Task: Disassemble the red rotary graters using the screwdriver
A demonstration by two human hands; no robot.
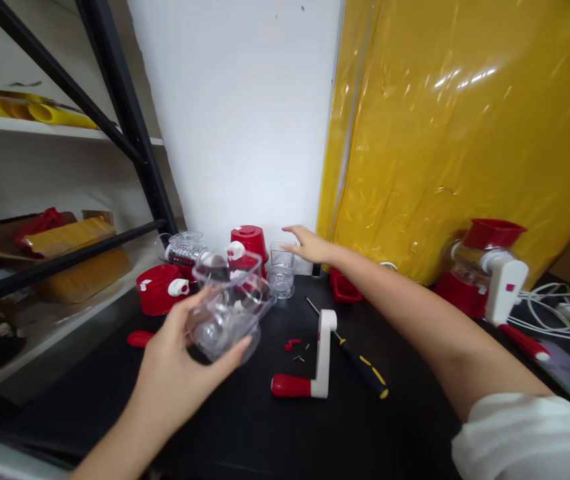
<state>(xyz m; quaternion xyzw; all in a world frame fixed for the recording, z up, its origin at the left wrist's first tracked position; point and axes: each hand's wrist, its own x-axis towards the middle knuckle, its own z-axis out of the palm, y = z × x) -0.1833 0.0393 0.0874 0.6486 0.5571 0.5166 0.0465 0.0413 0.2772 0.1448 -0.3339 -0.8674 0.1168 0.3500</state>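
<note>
My left hand point(177, 363) is closed around a clear plastic grater housing point(232, 313), lifted above the black table and slightly blurred. My right hand point(309, 245) stretches to the back of the table with fingers apart. It is beside another clear housing point(281, 277) standing there; whether the fingertips touch it I cannot tell. Behind the held housing are a red base point(249, 237) and a lower red base point(159, 290) with a white knob. In front lies a white crank handle point(323, 353) with a red grip. A screwdriver point(365, 370) with a black and yellow handle lies beside it.
Small red part point(292, 345) and several screws lie left of the crank. A red tray-like part point(345, 287) sits beneath my right forearm. An assembled red and white grater point(489, 267) stands at right, near white cables point(539, 313). Shelving with a black frame point(139, 133) borders the left.
</note>
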